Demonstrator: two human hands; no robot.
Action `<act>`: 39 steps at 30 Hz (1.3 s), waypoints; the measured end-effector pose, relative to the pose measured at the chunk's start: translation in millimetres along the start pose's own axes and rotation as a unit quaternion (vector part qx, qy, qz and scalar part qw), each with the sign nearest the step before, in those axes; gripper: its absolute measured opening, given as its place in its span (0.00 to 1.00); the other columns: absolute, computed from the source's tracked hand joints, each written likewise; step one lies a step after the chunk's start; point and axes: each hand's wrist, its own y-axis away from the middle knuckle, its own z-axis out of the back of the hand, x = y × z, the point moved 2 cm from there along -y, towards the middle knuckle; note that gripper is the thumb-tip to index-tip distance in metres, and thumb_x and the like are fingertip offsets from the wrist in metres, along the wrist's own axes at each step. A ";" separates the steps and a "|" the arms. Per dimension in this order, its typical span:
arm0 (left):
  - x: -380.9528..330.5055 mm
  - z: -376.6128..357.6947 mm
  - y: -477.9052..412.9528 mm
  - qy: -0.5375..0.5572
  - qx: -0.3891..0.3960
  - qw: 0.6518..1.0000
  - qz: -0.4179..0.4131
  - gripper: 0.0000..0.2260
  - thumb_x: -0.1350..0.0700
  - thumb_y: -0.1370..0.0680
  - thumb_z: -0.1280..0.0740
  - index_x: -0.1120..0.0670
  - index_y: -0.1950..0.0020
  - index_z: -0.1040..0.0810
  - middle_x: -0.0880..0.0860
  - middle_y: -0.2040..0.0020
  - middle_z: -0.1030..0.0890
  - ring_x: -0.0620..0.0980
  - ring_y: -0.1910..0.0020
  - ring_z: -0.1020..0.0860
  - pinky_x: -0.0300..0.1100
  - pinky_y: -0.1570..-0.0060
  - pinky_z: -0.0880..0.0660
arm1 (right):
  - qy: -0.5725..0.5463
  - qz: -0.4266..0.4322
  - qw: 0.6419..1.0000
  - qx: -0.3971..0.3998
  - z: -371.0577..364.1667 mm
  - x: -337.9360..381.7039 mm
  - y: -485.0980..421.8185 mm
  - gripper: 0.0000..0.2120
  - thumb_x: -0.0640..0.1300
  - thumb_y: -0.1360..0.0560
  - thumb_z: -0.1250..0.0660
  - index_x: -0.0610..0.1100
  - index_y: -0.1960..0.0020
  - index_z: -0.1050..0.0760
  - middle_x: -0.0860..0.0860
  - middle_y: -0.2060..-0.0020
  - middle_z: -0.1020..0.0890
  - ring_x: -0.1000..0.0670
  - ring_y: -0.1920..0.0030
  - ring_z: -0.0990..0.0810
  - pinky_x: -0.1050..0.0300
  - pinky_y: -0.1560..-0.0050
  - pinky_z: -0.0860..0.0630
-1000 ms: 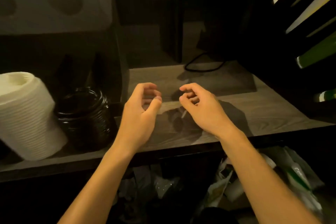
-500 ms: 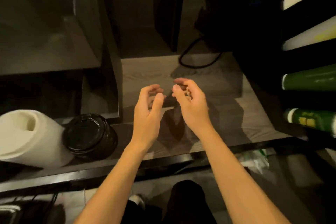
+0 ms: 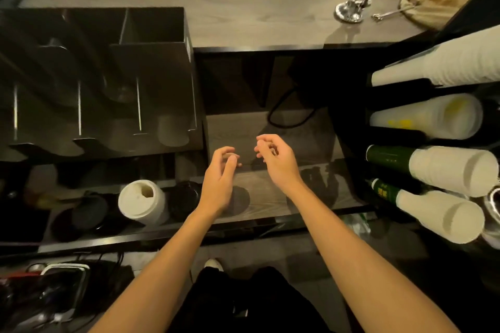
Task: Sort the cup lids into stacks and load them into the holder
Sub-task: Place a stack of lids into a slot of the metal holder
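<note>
A dark slotted lid holder (image 3: 102, 84) stands at the left above the lower wooden shelf (image 3: 273, 197). Below it a stack of white lids (image 3: 140, 201) lies on its side, with a stack of black lids (image 3: 184, 197) beside it and more black lids (image 3: 86, 213) further left. My left hand (image 3: 220, 178) and my right hand (image 3: 276, 161) hover over the shelf to the right of the stacks. Both have loosely curled fingers and hold nothing.
Rows of white and green paper cups (image 3: 443, 170) stick out of a rack at the right. A black cable (image 3: 286, 116) lies at the back of the shelf. On the upper counter (image 3: 257, 16) stand a metal stand (image 3: 351, 8) and a tan bag (image 3: 435, 0).
The view has pulled back and up, so the holder, upper counter and cup rack come into sight. Both hands stay empty, close together over the shelf.
</note>
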 end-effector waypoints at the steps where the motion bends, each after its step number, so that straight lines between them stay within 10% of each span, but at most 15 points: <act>1: -3.3 4.7 2.4 -0.004 0.001 1.000 -0.001 0.12 0.51 0.14 0.41 0.51 0.32 0.27 0.46 0.42 0.19 0.44 0.44 0.18 0.47 0.38 0.24 | 0.002 0.000 1.000 0.003 -2.6 5.6 1.9 0.08 0.48 0.17 0.37 0.48 0.41 0.22 0.50 0.52 0.17 0.54 0.54 0.18 0.64 0.53 0.23; 33: 41.1 47.8 62.3 0.037 -0.291 0.939 0.177 0.07 0.51 0.16 0.37 0.52 0.40 0.25 0.52 0.49 0.19 0.46 0.55 0.16 0.44 0.52 0.24 | 0.044 -0.101 0.952 0.285 -83.3 -23.8 6.5 0.20 0.57 0.17 0.40 0.49 0.29 0.32 0.54 0.46 0.22 0.57 0.46 0.23 0.64 0.50 0.28; 39: 70.5 59.9 70.6 -0.044 -0.309 0.898 0.311 0.14 0.41 0.18 0.37 0.51 0.53 0.26 0.53 0.59 0.19 0.56 0.55 0.18 0.55 0.50 0.21 | 0.135 -0.133 0.930 0.315 -110.8 -37.8 9.3 0.28 0.66 0.20 0.40 0.52 0.26 0.35 0.50 0.31 0.31 0.50 0.34 0.27 0.49 0.33 0.29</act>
